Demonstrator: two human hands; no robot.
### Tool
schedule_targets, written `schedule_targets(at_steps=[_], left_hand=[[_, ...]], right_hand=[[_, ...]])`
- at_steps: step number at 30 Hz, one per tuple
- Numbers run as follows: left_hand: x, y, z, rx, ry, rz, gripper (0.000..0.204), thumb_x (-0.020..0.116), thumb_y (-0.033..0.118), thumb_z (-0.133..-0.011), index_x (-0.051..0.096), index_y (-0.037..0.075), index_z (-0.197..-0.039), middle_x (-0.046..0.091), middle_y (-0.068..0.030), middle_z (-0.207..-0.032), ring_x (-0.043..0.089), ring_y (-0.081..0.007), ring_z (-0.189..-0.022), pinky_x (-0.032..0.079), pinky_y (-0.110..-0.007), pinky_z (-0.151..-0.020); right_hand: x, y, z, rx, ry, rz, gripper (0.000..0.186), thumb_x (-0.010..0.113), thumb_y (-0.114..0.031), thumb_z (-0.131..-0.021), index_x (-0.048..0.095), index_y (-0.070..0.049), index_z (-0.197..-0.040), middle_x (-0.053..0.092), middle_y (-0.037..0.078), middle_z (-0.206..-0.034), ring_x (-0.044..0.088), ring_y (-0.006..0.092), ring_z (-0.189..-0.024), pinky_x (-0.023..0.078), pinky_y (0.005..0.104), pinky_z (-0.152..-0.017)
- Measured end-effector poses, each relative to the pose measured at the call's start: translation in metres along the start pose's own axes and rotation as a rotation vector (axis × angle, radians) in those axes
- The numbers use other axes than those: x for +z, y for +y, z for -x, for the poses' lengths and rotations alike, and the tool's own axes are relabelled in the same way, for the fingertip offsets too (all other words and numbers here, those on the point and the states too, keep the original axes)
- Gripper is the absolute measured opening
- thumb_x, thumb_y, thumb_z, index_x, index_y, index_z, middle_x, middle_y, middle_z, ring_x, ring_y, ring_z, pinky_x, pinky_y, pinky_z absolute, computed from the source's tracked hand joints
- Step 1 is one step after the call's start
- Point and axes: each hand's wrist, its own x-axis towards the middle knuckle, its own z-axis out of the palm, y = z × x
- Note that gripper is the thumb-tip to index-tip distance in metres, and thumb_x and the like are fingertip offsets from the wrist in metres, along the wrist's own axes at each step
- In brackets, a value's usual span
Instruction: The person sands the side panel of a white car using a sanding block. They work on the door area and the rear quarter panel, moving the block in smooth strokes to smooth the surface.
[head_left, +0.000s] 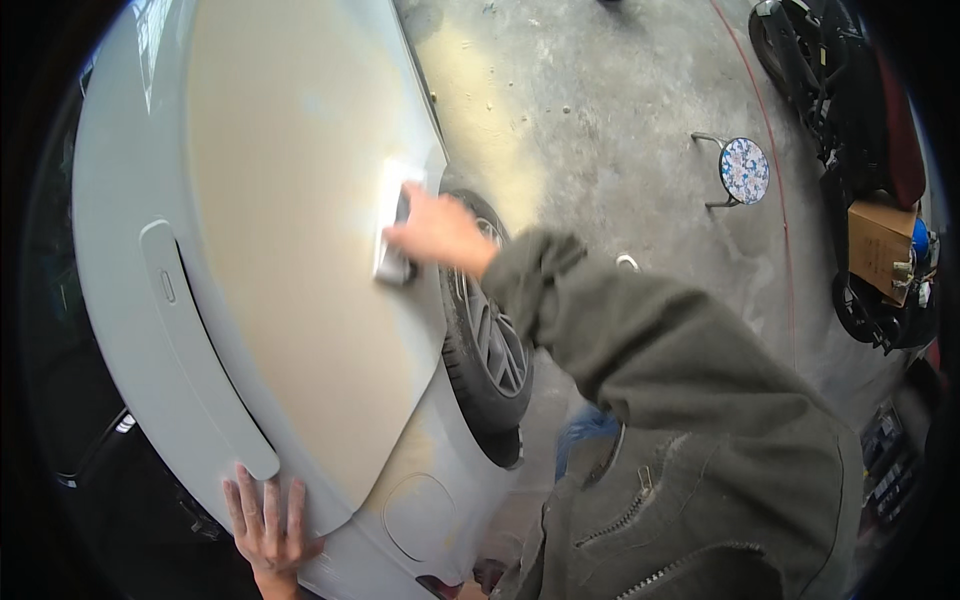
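Observation:
My right hand (440, 232) is closed around a sanding block (396, 268) with a white face and a darker grey back. The block lies against a pale grey car's door (320, 140), on a wide beige sanded patch near its lower edge. My left hand (268, 530) rests flat on the bodywork with its fingers spread, just below the end of the long door handle (205, 345). Whitish dust covers those fingers. A dark olive sleeve (670, 350) covers my right arm.
The rear wheel (495, 340) stands beside my right forearm. Near my left hand is a round fuel flap (420, 515). Yellowish dust (490, 120) lies on the concrete floor. Farther right are a round patterned stool (745, 171), a red line and a scooter carrying a cardboard box (878, 248).

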Motion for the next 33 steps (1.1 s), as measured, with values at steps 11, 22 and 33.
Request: schedule_targets(at_steps=[11, 22, 33], left_hand=[[-0.017, 0.011, -0.011, -0.091, 0.020, 0.077, 0.042, 0.054, 0.019, -0.076, 0.072, 0.012, -0.113, 0.068, -0.0132, -0.108, 0.061, -0.0517, -0.119, 0.043, -0.067, -0.105], [-0.013, 0.008, -0.007, -0.073, 0.012, 0.074, 0.043, 0.054, 0.025, -0.078, 0.073, 0.015, -0.115, 0.068, -0.0103, -0.120, 0.057, -0.0475, -0.127, 0.039, -0.063, -0.112], [-0.016, 0.011, -0.011, -0.093, 0.048, 0.077, 0.042, 0.056, 0.024, -0.077, 0.073, 0.016, -0.115, 0.067, -0.0082, -0.123, 0.058, -0.0461, -0.126, 0.042, -0.063, -0.109]], right_hand=[[0.051, -0.040, 0.046, -0.444, 0.214, 0.046, 0.089, 0.068, -0.040, -0.080, 0.031, -0.010, -0.155, 0.069, 0.024, -0.084, 0.069, 0.0414, -0.072, 0.057, 0.0501, -0.069], [0.106, -0.044, 0.142, -0.578, 0.227, 0.002, 0.090, 0.073, -0.039, -0.076, 0.036, -0.018, -0.156, 0.057, 0.022, -0.080, 0.059, 0.0405, -0.053, 0.053, 0.0482, -0.054], [0.048, -0.103, 0.037, -0.579, 0.336, -0.055, 0.087, 0.071, -0.040, -0.074, 0.041, -0.014, -0.152, 0.069, 0.027, -0.092, 0.069, 0.0438, -0.084, 0.057, 0.0512, -0.075]])
